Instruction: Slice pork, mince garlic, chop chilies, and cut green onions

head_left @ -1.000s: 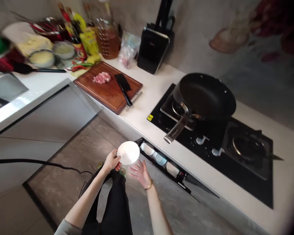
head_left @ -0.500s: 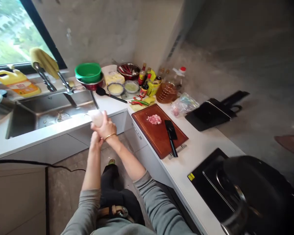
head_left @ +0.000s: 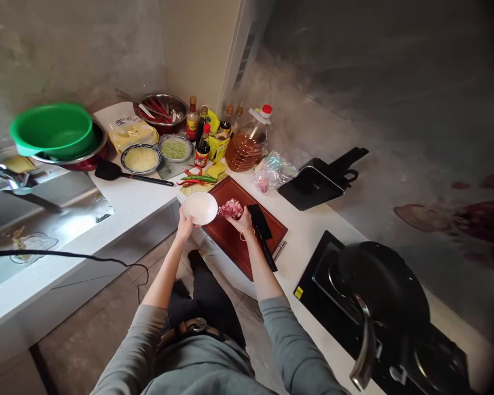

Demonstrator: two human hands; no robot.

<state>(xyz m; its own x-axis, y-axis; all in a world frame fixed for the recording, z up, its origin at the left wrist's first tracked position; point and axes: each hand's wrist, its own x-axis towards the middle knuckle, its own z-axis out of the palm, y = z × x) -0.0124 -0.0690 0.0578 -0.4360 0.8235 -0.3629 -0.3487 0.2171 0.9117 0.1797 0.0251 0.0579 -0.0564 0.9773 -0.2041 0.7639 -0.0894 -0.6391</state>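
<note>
A small white bowl (head_left: pixel 201 208) is in my left hand (head_left: pixel 185 225), tilted so that its inside faces up toward me. The bowl's right rim comes close to the chopped raw meat (head_left: pixel 231 208). My right hand (head_left: pixel 241 221), a bracelet at its wrist, has its fingers curled against and under this meat over the wooden cutting board (head_left: pixel 222 235). Just right of that hand, a black cleaver (head_left: pixel 259 221) lies on the board with its handle toward me.
Behind the board lie red and green chilies (head_left: pixel 197 178), bowls of chopped food (head_left: pixel 141 158), sauce bottles (head_left: pixel 202 147) and an oil jug (head_left: pixel 247 145). Left are a green basin (head_left: pixel 53 129) and the sink (head_left: pixel 72 225). Right, a black wok (head_left: pixel 385 285) sits on the cooktop (head_left: pixel 319 263).
My hands have moved from the sink edge to the board and come apart. The left carries the white bowl; the right has gathered up the chopped meat. The view has swung right.
</note>
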